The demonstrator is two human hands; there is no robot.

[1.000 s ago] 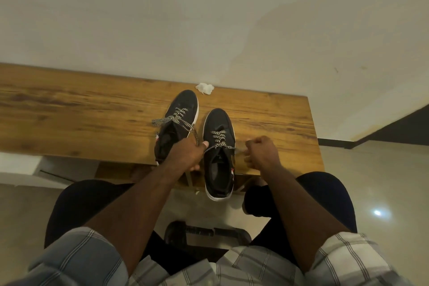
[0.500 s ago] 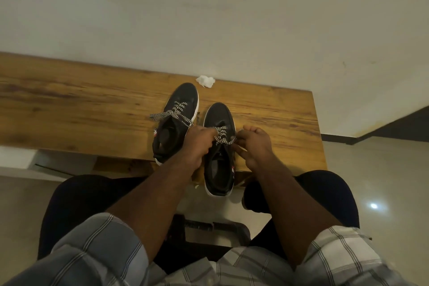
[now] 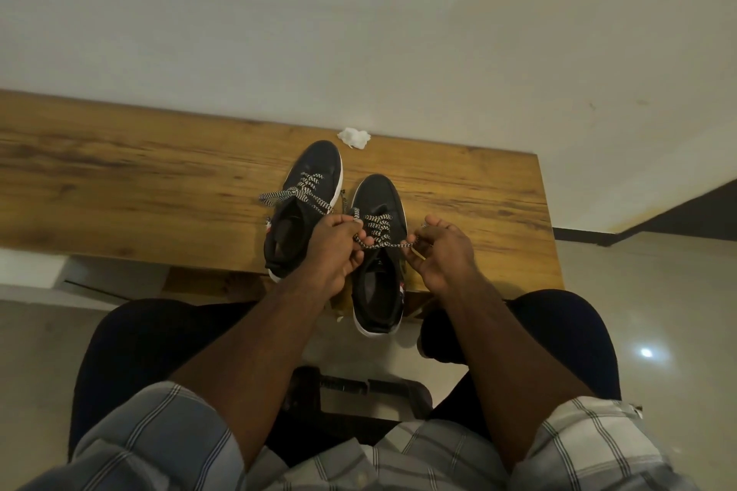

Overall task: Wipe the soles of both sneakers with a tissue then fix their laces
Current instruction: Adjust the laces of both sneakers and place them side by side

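Two black sneakers with white soles stand upright, side by side, on the wooden table [image 3: 119, 179], toes toward the wall. The left sneaker [image 3: 315, 171] has loose black-and-white laces trailing to its left. The right sneaker [image 3: 379, 283] hangs its heel over the table's front edge. My left hand [image 3: 333, 247] pinches one end of the right sneaker's lace [image 3: 379, 229], and my right hand [image 3: 440, 251] pinches the other end, the lace stretched between them across the tongue. A crumpled white tissue [image 3: 354, 137] lies by the wall beyond the left sneaker's toe.
A pale wall rises directly behind the table. The table ends at the right near a dark skirting strip [image 3: 586, 237] and a shiny tiled floor [image 3: 658, 311]. My knees in dark trousers sit below the table's front edge, with a black stool frame [image 3: 359, 391] between them.
Both hands moved up from the table's front edge onto the right sneaker's laces. They now hold the lace ends pulled apart sideways. The sneakers and tissue have stayed put.
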